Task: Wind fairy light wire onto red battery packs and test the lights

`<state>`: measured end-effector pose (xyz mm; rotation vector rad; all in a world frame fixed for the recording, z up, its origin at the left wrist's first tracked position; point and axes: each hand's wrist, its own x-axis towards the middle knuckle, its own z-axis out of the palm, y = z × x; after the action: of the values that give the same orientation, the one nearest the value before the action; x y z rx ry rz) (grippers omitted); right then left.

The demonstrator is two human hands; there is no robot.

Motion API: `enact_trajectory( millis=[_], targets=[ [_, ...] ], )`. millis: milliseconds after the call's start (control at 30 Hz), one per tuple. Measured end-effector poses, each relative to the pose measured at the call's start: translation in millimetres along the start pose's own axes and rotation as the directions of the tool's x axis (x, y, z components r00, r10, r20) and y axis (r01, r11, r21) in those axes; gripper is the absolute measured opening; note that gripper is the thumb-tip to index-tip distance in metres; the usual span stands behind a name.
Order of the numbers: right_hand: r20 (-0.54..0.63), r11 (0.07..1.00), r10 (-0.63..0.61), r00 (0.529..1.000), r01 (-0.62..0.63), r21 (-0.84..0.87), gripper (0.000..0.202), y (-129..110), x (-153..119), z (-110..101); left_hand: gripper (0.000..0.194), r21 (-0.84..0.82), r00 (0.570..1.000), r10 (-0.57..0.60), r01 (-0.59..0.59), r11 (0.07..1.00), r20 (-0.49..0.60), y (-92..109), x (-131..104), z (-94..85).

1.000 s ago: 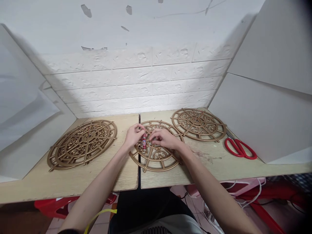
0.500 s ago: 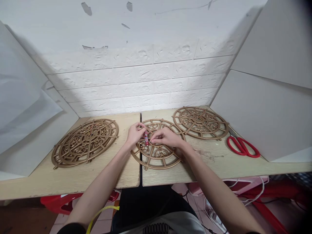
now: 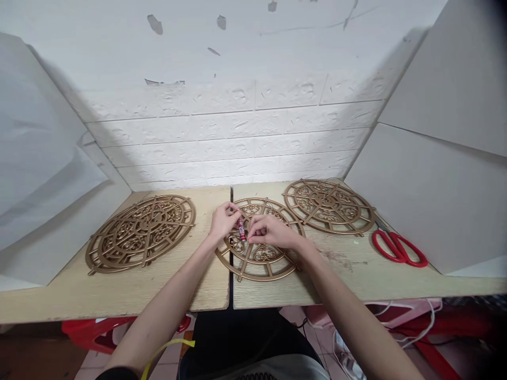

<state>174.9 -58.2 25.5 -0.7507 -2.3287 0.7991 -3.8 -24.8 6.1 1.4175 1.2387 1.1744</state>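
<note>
My left hand (image 3: 224, 220) is closed on a small red tube (image 3: 241, 229) with white and blue print, held pointing down over the middle gold round openwork panel (image 3: 266, 274). My right hand (image 3: 271, 231) has its fingertips pinched together by the tube's lower end. Whatever may be between those fingertips is too small to make out. Scrollwork and spokes fill the panel, which lies flat across the gap between two tabletops. Both hands cover part of its upper half.
More gold round panels (image 3: 141, 232) lie overlapping on the left, and others (image 3: 328, 206) at the back right. Red-handled scissors (image 3: 399, 248) rest near the right white board (image 3: 443, 195). A white brick-pattern wall (image 3: 225, 126) closes off the back.
The whole view has shifted slightly, with the table lower in the picture. Both hands stay over the middle panel, and the right fingertips remain close to the tube's lower end.
</note>
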Motion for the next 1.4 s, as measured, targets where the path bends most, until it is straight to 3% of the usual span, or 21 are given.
enact_trajectory(
  millis=[733,933,1067,1167,1300,1400],
  targets=[
    [-0.001,0.975,0.057,0.998,-0.056,-0.216,0.010,-2.4,3.7,9.7,0.024,0.065,0.993,0.069,-0.062,0.996,-0.097,1.4,-6.2,3.3],
    [-0.079,0.944,0.033,0.996,-0.057,-0.325,0.013,-8.5,1.7,14.3,0.018,0.197,0.977,0.158,-0.129,0.972,-0.143,-0.3,-4.9,2.0],
    [-0.095,0.928,-0.081,0.992,0.040,-0.369,0.017,-9.7,2.0,16.6,0.019,0.192,0.973,0.172,-0.141,0.971,-0.155,-0.6,-4.7,1.9],
    [-0.075,0.944,-0.120,0.990,0.090,-0.317,0.015,-7.6,2.7,15.1,0.021,0.163,0.979,0.158,-0.136,0.977,-0.129,-0.2,-4.7,1.0],
    [-0.093,0.993,-0.048,0.995,0.038,-0.108,0.018,-5.9,1.1,7.0,0.027,0.052,0.993,0.092,-0.088,0.995,-0.074,4.7,-6.1,-1.8],
    [-0.208,1.000,0.018,0.978,-0.020,-0.006,0.024,-6.4,-1.2,-1.1,0.035,-0.027,1.000,0.012,-0.013,1.000,-0.025,13.2,-8.8,-4.3]
  ],
)
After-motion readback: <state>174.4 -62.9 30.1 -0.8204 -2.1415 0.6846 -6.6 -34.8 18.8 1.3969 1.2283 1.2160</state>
